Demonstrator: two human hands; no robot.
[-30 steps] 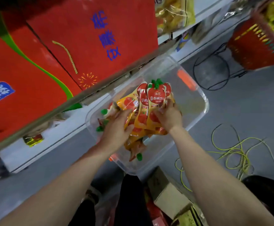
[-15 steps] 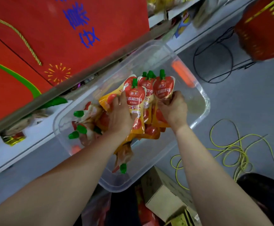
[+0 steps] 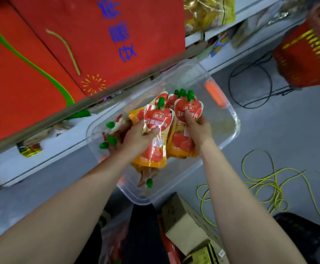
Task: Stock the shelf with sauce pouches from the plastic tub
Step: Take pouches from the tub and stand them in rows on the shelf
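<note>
Above plastic tub point(image 3: 229, 119), bundle of sauce pouches point(image 3: 166, 130) held upright, green caps pointed away from person. Left hand point(image 3: 136, 139) fingers clamped on front pouch; right hand point(image 3: 198, 128) fingers clamped on rear pouches. Shelf point(image 3: 64, 113) lies up-left, nearer left hand.

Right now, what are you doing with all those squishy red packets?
A person is gathering tomato-red sauce pouches with green caps out of a clear plastic tub on the grey floor. The left hand grips one red and orange pouch, and the right hand grips a bunch of the same pouches. More pouches lie loose in the tub. None of these is on the shelf yet.
</note>
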